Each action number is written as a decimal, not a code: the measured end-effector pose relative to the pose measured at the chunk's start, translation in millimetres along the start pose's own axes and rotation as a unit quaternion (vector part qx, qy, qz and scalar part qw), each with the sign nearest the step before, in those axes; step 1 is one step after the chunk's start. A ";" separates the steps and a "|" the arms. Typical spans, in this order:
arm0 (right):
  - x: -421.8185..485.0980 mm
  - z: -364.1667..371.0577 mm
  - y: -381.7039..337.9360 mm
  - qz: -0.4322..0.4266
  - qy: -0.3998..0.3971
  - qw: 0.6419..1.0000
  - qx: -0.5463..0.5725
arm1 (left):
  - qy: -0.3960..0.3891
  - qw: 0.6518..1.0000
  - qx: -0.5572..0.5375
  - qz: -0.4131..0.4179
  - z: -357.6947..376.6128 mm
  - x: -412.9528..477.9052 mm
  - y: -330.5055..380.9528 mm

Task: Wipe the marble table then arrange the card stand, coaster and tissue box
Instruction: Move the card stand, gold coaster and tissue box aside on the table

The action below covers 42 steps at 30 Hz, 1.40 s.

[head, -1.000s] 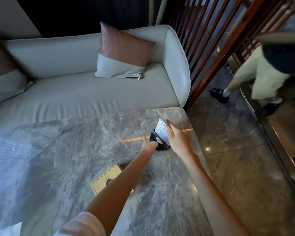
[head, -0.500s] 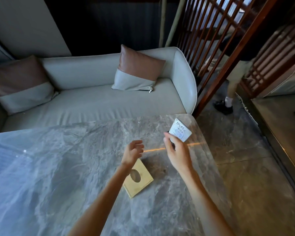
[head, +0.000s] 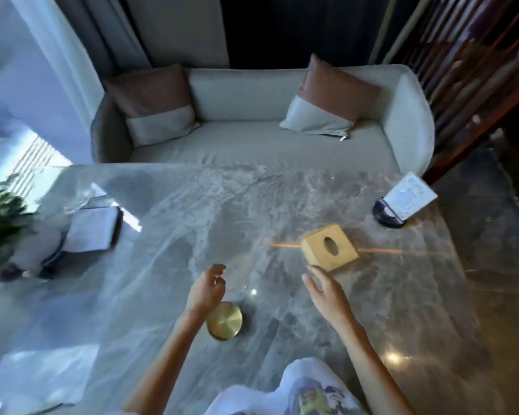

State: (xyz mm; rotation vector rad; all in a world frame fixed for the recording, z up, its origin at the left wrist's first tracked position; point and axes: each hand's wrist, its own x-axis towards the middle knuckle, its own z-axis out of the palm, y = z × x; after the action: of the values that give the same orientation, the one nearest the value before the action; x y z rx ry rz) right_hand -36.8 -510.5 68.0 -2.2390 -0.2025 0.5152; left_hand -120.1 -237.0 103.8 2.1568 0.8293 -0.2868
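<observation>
both my hands are empty: left hand [head: 206, 290] hangs loosely curled over the near gold coaster [head: 224, 322], right hand [head: 327, 295] is spread just short of the tissue box [head: 328, 251], probably to square it. the card stand [head: 402, 202] sits at the marble table's [head: 192, 220] far right corner, seemingly placed.

grey veined marble table [head: 282, 205], gold tissue box [head: 328, 251], brass-gold coaster [head: 224, 322], cream sofa [head: 252, 139]
</observation>
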 end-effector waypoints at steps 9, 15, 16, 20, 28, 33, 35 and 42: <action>-21.4 69.0 -35.0 0.076 -0.077 0.994 0.027 | -0.022 0.998 0.015 -0.048 -16.2 -8.0 -68.5; -20.1 136.9 -56.6 0.215 -0.224 0.945 0.102 | -0.107 0.983 0.005 -0.152 19.8 -9.5 -94.2; -20.8 145.8 -57.9 0.227 -0.237 0.940 0.089 | -0.115 0.979 -0.005 -0.167 24.8 -10.8 -97.8; -25.7 169.1 -64.1 0.265 -0.279 0.917 0.104 | -0.153 0.966 -0.067 -0.197 40.4 -10.9 -112.1; -15.7 155.6 36.4 0.300 -0.191 0.908 0.222 | -0.181 0.958 -0.103 -0.196 80.2 -16.9 -75.9; -52.6 28.5 42.8 0.371 -0.048 0.861 0.343 | -0.256 0.960 -0.055 -0.096 158.9 -43.6 25.6; -62.6 -16.4 66.7 0.392 -0.022 0.836 0.383 | -0.294 0.952 -0.027 -0.081 199.3 -52.8 65.9; -39.6 -159.8 138.6 0.398 0.079 0.801 0.441 | -0.339 0.939 0.040 -0.030 317.8 -32.0 199.2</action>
State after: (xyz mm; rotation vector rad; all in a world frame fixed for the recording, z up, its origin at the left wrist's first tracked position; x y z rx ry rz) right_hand -7.5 -723.7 69.3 -1.3215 0.9367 0.6620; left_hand 5.3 -583.6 27.3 1.9003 0.4819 -1.0405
